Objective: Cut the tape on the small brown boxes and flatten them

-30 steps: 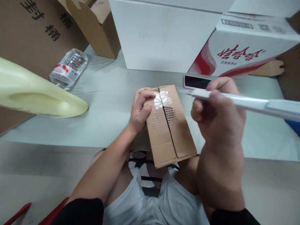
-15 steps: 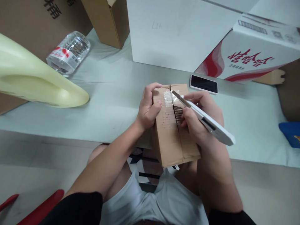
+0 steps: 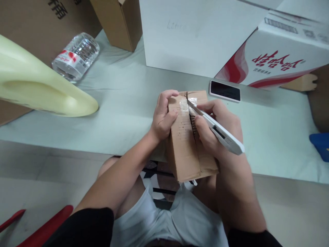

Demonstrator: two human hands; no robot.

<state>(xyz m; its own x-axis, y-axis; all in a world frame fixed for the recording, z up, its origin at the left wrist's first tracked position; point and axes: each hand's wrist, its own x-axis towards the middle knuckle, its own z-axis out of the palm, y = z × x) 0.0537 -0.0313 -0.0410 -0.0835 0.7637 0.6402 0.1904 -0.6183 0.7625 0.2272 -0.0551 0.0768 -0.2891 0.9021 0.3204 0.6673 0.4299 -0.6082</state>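
Creased pale cloth point(image 3: 123, 127) is topped by 1 ribbed bottle point(image 3: 77, 56) and 1 phone point(image 3: 224, 91). At its edge, 1 oblong corrugated box point(image 3: 183, 147) is clasped by the half-curled fingers of the left hand point(image 3: 163, 118); 1 slim knife point(image 3: 228, 139) is pinched by the right hand's point(image 3: 212, 141) closed fingers, blade point(image 3: 194, 107) at the taped seam point(image 3: 185, 104).

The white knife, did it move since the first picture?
Yes. Judged against the phone, the white knife has moved left; its blade is now at the clear tape on the cardboard box.

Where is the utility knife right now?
In the head view, the utility knife is right of centre, held in the right hand, its blade at the tape on the small cardboard box.
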